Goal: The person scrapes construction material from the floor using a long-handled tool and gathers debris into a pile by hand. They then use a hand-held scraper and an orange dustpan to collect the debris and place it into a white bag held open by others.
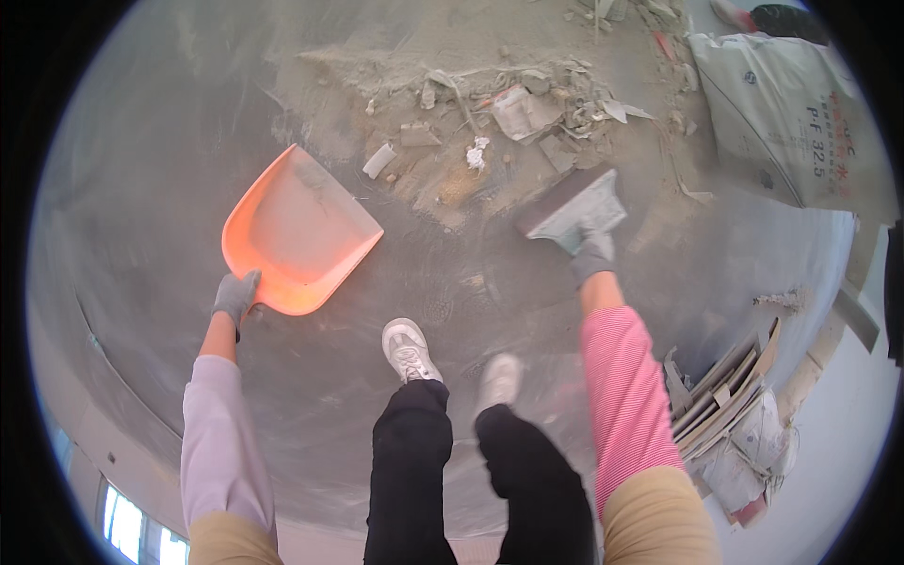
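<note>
My left hand (237, 295), in a grey work glove, grips the handle of an orange plastic dustpan (304, 212). The pan holds a thin film of dust, and its straight lip points toward the upper right. In my right hand (597, 254), also gloved in grey, is a short broom or brush (575, 205) with a dusty head and a dark lower edge. It is slightly blurred, just below a heap of rubble (522, 106). Dust, broken chunks, torn paper and a white crumpled scrap (477, 153) make up the heap.
A large printed woven sack (784, 120) lies at the upper right, with another person's leg (787, 22) behind it. Flattened cardboard (727, 395) and plastic bags (741, 452) lean by the right wall. My white shoes (409, 349) stand on the dusty concrete floor (318, 395).
</note>
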Available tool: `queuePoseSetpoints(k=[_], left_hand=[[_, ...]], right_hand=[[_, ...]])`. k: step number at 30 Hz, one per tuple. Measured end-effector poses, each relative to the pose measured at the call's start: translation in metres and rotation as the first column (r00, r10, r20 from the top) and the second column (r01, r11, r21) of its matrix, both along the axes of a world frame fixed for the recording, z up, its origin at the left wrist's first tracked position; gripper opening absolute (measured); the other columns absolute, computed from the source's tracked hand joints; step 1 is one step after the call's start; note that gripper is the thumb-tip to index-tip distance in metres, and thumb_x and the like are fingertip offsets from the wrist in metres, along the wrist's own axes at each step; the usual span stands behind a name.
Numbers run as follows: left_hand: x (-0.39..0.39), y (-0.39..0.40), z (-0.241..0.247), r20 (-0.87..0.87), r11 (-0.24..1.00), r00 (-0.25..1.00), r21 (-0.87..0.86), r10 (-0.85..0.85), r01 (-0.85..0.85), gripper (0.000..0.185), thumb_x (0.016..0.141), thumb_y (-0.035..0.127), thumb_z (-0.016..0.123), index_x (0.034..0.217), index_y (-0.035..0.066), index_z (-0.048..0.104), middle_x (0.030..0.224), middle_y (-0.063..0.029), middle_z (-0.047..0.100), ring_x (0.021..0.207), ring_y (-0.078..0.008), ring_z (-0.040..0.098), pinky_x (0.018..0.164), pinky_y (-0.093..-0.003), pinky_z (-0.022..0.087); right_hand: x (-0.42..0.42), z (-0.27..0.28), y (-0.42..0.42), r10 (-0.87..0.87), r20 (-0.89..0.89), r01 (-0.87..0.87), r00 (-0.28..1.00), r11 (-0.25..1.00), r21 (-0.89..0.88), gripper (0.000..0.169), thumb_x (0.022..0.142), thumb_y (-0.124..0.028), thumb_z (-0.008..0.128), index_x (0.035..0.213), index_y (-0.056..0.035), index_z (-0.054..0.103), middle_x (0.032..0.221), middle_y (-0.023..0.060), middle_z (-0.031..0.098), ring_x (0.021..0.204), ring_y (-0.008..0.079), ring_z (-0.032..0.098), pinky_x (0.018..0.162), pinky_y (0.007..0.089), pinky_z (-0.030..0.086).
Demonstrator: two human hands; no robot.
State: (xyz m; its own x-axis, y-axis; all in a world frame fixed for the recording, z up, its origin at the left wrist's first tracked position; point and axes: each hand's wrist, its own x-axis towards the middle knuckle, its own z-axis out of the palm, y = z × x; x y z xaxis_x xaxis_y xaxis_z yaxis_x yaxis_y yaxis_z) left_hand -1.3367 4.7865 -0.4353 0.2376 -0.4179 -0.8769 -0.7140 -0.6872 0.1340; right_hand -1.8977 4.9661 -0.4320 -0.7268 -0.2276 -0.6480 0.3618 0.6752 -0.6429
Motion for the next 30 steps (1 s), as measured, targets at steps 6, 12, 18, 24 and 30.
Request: queuePoseSetpoints(k=[6,12,18,24,30], left_hand=[[0.006,-0.059,-0.024,0.14,0.956,0.947,-0.008,-0.29,0.294,0.044,0.083,0.033,0.059,0.085,-0.011,0.062,0.067,-0.0178,0.063,0.048,-0.0268,0.062,0.04,-0.0371,0.05],[-0.043,-0.077,-0.011,0.157,0.963,0.954,-0.055,-0.254,0.265,0.041,0.083,0.032,0.057,0.083,-0.008,0.063,0.065,-0.0175,0.063,0.043,-0.0256,0.061,0.039,-0.0357,0.049],[-0.151,-0.122,0.003,0.185,0.902,0.883,0.079,-0.432,0.424,0.042,0.083,0.033,0.051,0.081,-0.007,0.064,0.061,-0.0173,0.063,0.042,-0.0254,0.06,0.043,-0.0355,0.05],[-0.246,-0.111,0.002,0.229,0.862,0.832,0.116,-0.506,0.493,0.045,0.081,0.036,0.049,0.083,-0.005,0.066,0.064,-0.0186,0.065,0.056,-0.0275,0.066,0.065,-0.0396,0.052],[-0.306,-0.097,0.019,0.15,0.93,0.918,0.085,-0.368,0.359,0.049,0.08,0.039,0.05,0.089,-0.006,0.066,0.079,-0.0229,0.066,0.077,-0.0302,0.067,0.069,-0.0382,0.052]], right_hand=[[-0.207,0.018,0.078,-0.343,-0.014,0.343,0.939,0.937,0.057,0.031,0.086,-0.021,0.063,0.116,-0.0179,0.056,0.108,0.0023,0.063,0.093,0.0213,0.061,0.076,0.044,0.052],[-0.239,-0.008,0.026,-0.12,0.062,0.11,0.991,0.984,0.143,0.048,0.084,-0.018,0.065,0.129,-0.0112,0.048,0.116,0.006,0.059,0.101,0.0227,0.059,0.084,0.0404,0.051],[-0.23,-0.024,-0.141,0.595,0.054,-0.597,0.802,0.802,0.029,0.043,0.084,-0.016,0.062,0.124,-0.0037,0.053,0.115,0.0049,0.059,0.096,0.0156,0.058,0.079,0.0285,0.047],[-0.168,-0.041,-0.208,0.74,0.012,-0.74,0.672,0.672,-0.006,0.038,0.08,-0.025,0.067,0.114,-0.008,0.062,0.099,0.0056,0.066,0.091,0.0158,0.06,0.076,0.0291,0.046],[-0.072,0.001,-0.252,0.905,-0.05,-0.893,0.422,0.424,0.151,0.032,0.083,-0.029,0.06,0.11,-0.0113,0.06,0.095,0.016,0.065,0.091,0.0307,0.062,0.078,0.0349,0.047]])
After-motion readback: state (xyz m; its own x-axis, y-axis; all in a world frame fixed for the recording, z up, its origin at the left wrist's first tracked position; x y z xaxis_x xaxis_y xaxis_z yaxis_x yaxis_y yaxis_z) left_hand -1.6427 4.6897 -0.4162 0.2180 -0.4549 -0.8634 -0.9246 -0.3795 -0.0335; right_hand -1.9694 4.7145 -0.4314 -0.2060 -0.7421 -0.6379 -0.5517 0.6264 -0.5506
